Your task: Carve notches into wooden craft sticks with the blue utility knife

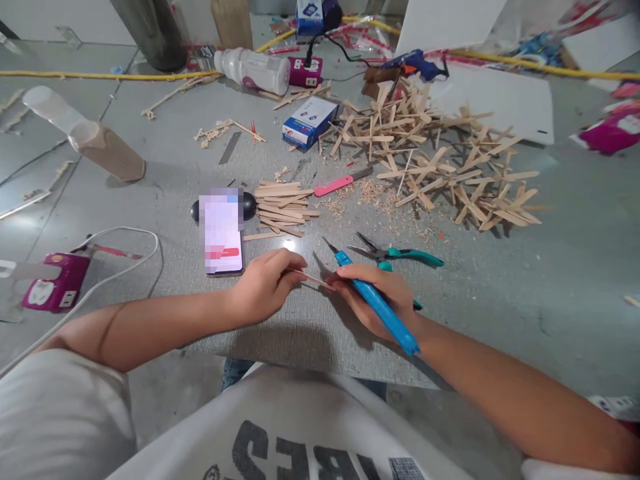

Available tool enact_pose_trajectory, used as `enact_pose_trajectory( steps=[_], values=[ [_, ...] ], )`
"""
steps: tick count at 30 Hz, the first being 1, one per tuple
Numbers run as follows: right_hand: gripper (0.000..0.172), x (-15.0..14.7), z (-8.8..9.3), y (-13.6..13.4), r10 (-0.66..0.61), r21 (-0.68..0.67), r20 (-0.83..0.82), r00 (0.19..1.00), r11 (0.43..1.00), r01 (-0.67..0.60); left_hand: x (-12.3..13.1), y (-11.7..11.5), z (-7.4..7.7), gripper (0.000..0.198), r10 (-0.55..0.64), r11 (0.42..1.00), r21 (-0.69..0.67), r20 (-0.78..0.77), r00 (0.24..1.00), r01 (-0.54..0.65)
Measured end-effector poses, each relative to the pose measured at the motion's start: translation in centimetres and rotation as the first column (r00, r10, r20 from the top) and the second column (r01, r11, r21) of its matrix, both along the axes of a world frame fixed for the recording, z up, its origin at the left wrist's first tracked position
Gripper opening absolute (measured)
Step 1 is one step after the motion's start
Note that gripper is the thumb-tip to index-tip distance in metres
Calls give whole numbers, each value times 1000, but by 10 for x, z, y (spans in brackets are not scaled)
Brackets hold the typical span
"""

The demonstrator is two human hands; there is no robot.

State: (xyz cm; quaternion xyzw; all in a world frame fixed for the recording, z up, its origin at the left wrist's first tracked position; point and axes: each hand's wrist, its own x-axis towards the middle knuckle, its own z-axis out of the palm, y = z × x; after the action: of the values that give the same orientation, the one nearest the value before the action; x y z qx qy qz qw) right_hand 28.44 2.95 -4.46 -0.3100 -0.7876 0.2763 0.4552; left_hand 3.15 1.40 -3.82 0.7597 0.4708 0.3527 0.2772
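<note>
A thin wooden craft stick (316, 280) spans the gap between my two hands, low over the table. My left hand (270, 283) pinches one end of it between thumb and fingers. The fingertips of my right hand (375, 293) hold the other end. Also gripped in that hand is a craft knife (383, 308) with a blue handle, its slim dark tip pointing up and left, away from the stick. Just beyond my right hand lie pliers (383, 253) with teal handles. A phone (224, 263) leans on a black rounded object (249, 206) left of my hands.
Loose craft sticks (285, 207) lie behind the phone. A pink-handled knife (335, 186) rests beside wood shavings (375, 192). Crossed-stick pieces (425, 147) are heaped at right back. A blue-white box (310, 122), a glue gun (415, 61) and bottles (107, 150) stand or lie farther off.
</note>
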Motion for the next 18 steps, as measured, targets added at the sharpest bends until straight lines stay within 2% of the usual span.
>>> enact_pose_trajectory(
  steps=[5,9,13,14,16,18],
  values=[
    [52,-3,-1,-4,-46,-5,-53,998,999,46,2,0,2,5,76,997,-25,145,986,-73],
    [53,-3,0,-4,3,-7,-76,997,1000,-4,2,0,0,7,25,995,85,205,979,-43],
    [61,4,4,-3,-11,186,40,999,983,3,1,0,-5,10,-42,990,141,305,951,-2],
    [58,7,4,-3,-2,231,67,998,973,-14,0,0,-5,11,-41,992,128,327,944,-2],
    [42,13,5,-4,24,238,116,993,970,-52,1,0,-4,12,12,999,40,376,926,-29],
    [21,16,5,-6,48,183,157,986,980,-77,3,0,1,15,117,987,-147,442,889,-57]
  ],
)
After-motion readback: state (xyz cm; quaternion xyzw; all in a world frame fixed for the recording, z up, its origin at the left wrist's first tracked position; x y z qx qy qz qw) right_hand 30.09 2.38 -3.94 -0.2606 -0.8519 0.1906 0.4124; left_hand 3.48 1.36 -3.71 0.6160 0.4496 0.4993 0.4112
